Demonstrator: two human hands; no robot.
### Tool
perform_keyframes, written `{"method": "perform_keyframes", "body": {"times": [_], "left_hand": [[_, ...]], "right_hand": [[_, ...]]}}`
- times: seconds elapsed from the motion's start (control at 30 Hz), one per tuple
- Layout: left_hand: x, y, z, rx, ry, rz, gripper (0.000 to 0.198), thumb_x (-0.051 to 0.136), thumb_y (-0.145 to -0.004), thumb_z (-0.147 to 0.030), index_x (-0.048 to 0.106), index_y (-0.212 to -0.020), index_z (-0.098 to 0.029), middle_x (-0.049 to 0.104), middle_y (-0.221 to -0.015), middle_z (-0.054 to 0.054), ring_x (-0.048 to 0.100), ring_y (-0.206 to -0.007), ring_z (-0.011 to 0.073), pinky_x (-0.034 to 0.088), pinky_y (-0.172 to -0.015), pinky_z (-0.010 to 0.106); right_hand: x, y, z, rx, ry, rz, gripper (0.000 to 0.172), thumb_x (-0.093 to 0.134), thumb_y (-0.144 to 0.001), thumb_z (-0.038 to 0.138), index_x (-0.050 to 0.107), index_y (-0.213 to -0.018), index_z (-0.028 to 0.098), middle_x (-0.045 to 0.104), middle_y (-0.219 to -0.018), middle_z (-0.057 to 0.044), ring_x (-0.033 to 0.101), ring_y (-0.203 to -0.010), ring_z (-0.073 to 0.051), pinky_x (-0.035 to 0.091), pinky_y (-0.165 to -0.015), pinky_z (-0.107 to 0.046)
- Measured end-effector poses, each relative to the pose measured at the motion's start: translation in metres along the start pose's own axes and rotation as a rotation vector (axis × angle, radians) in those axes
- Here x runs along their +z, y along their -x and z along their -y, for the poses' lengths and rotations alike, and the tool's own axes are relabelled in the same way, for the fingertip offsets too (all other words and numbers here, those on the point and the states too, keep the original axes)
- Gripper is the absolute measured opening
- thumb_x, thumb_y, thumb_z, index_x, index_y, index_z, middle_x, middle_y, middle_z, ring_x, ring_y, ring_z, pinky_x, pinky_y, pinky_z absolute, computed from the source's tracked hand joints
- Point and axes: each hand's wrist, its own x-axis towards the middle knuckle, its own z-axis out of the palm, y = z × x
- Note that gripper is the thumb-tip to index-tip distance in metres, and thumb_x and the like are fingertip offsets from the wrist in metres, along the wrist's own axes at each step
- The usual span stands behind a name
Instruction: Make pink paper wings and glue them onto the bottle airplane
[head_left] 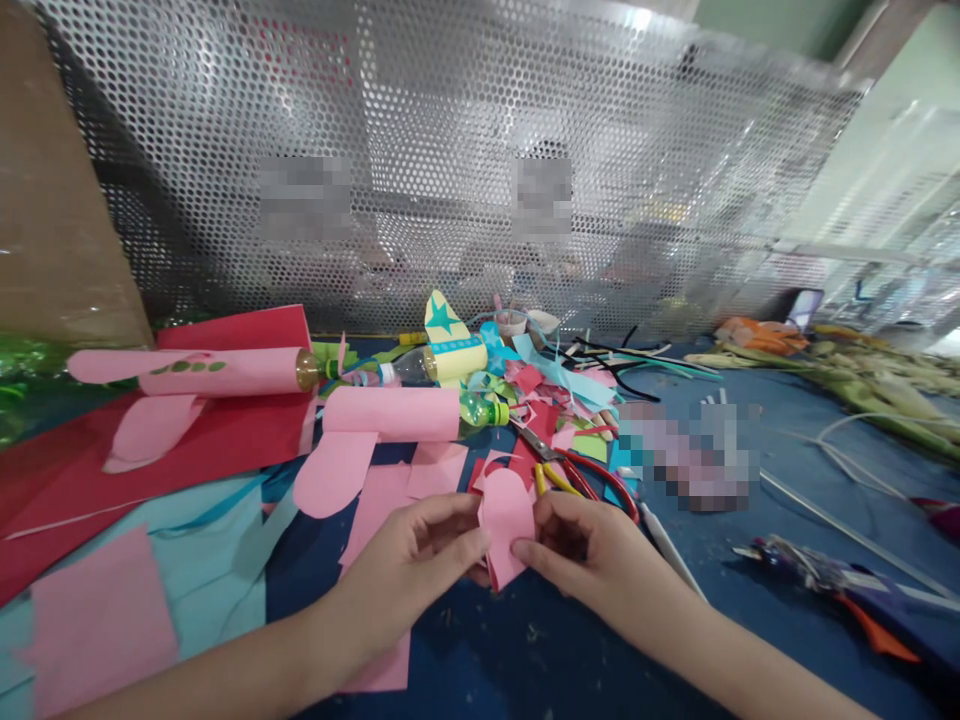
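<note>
Item one, lower centre of the frame: a pink paper piece (pixel 508 525), round-topped and apparently doubled over, held upright above the tabletop (pixel 480 660). Left hand (pixel 427 560): fingers curled behind the piece's left edge, thumb on its front face. Right hand (pixel 589 540): thumb on the lower right of the same face, fingers bent at the far edge; the two-sided pinch seems meant to keep the layers together and the face in view. Item two, centre: a pink-wrapped bottle (pixel 397 412) with a green cap, lying on its side, its rounded flap spread to the lower left, probably laid flat so that it does not roll. Item three, left of the frame: a second pink-wrapped bottle (pixel 232 370), resting over a red sheet (pixel 255 435). Item four, upper centre: a yellow-wrapped bottle (pixel 459 357) bearing a blue-green star. Item five, right of centre: red-handled scissors (pixel 534 442) among paper scraps (pixel 589 385), just beyond the right hand, a spot likely chosen for easy reach. Item six, lower left: a pink square (pixel 105 610) on light blue sheets (pixel 217 530), seemingly stacked to save room.
</note>
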Motion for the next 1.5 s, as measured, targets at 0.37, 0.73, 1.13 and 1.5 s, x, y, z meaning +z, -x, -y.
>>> {"method": "perform_keyframes", "body": {"times": [0.37, 0.73, 1.13, 1.5], "left_hand": [[0.000, -0.002, 0.001, 0.028, -0.053, 0.032, 0.017, 0.070, -0.074, -0.022, 0.068, -0.090, -0.021, 0.071, -0.078, 0.000, 0.066, -0.080, 0.0172, 0.053, -0.073, 0.027], [-0.003, -0.003, 0.005, 0.027, -0.083, 0.086, 0.019, 0.071, -0.075, -0.023, 0.066, -0.093, -0.019, 0.071, -0.088, 0.002, 0.066, -0.089, 0.0185, 0.052, -0.081, 0.029], [-0.005, -0.006, 0.006, -0.088, -0.089, 0.155, 0.037, 0.070, -0.077, -0.026, 0.060, -0.111, -0.017, 0.073, -0.086, 0.004, 0.069, -0.076, 0.0165, 0.052, -0.075, 0.029], [0.002, -0.004, -0.004, -0.100, -0.151, 0.096, 0.025, 0.071, -0.074, -0.024, 0.065, -0.096, -0.015, 0.072, -0.076, 0.002, 0.067, -0.070, 0.0148, 0.052, -0.068, 0.026]], "right_hand": [[-0.002, 0.000, -0.003, -0.031, -0.004, -0.025, 0.017, 0.062, -0.080, 0.034, 0.051, -0.083, 0.021, 0.048, -0.067, 0.005, 0.046, -0.057, -0.011, 0.038, -0.052, -0.022], [0.000, 0.000, -0.005, -0.002, -0.062, 0.019, 0.023, 0.059, -0.083, 0.036, 0.049, -0.070, 0.020, 0.045, -0.061, 0.005, 0.044, -0.052, -0.010, 0.037, -0.049, -0.022], [0.004, 0.000, -0.011, 0.011, -0.110, 0.067, 0.024, 0.061, -0.083, 0.040, 0.051, -0.074, 0.020, 0.048, -0.062, 0.004, 0.047, -0.053, -0.011, 0.037, -0.049, -0.023], [0.005, 0.000, -0.012, 0.062, -0.086, 0.110, 0.028, 0.062, -0.080, 0.044, 0.054, -0.071, 0.019, 0.054, -0.062, 0.001, 0.050, -0.053, -0.013, 0.038, -0.050, -0.024]]}}
